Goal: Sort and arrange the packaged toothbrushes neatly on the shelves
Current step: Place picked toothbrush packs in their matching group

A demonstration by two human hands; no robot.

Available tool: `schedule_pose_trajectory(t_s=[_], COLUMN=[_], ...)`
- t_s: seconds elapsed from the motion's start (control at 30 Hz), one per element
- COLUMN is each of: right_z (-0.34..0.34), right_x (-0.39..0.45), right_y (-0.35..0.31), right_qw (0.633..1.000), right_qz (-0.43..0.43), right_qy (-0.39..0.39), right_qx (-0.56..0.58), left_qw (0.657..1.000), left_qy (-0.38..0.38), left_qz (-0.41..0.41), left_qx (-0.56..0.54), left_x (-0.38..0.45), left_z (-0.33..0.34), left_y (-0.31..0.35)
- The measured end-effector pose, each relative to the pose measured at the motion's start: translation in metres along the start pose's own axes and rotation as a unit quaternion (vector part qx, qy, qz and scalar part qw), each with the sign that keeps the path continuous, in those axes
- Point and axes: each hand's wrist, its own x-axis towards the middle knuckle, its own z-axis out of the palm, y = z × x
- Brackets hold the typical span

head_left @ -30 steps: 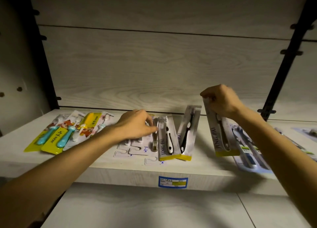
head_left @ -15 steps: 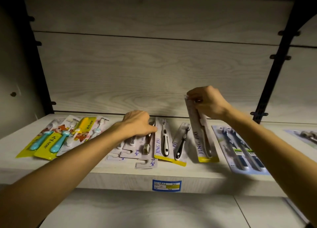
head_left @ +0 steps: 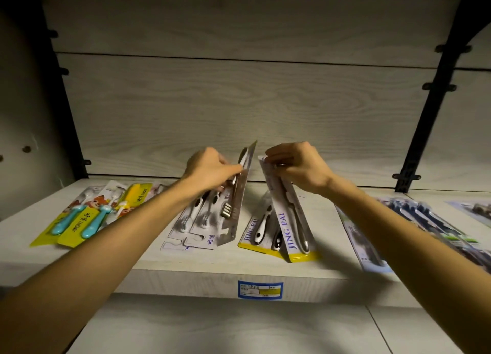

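Note:
My left hand (head_left: 210, 171) pinches the top of a clear toothbrush pack (head_left: 235, 202), tilted up with its lower end on the shelf (head_left: 186, 271). Two similar clear packs (head_left: 194, 220) lie flat under it. My right hand (head_left: 297, 167) grips the top of a yellow-edged "JING PAI" pack (head_left: 292, 223), standing it steeply on its bottom edge. Another "JING PAI" pack (head_left: 256, 231) lies beneath, just to its left.
Yellow children's toothbrush packs (head_left: 87, 218) lie at the shelf's left. Blue-carded dark brush packs (head_left: 414, 228) lie at the right, partly behind my right forearm. A blue price label (head_left: 259, 289) sits on the shelf's front edge. A black bracket (head_left: 422, 130) stands at back right.
My left hand has lifted one clear pack up off the flat pile. My right hand has carried its "JING PAI" pack left, over the lying ones.

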Motion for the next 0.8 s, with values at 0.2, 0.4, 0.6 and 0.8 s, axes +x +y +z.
schedule_pose_trajectory(t_s=[0.2,0.4,0.6,0.8], right_z=[0.003,0.009,0.016,0.020], right_x=[0.005,0.007,0.002,-0.005], right_y=[0.011,0.020,0.033,0.045], right_qw=[0.994,0.988,0.983,0.982], right_qz=[0.046,0.084,0.121,0.123], right_qy=[0.025,0.021,0.009,0.012], right_qx=[0.096,0.131,0.140,0.141], left_qw=[0.919,0.921,0.976,0.981], left_qy=[-0.038,-0.068,-0.094,-0.170], left_qz=[-0.109,-0.151,-0.125,0.047], left_qx=[-0.376,-0.353,-0.152,0.081], left_x=[0.007,0.019,0.012,0.011], left_z=[-0.013,-0.018,0.020,0.024], left_y=[0.008,-0.002,-0.022,-0.016])
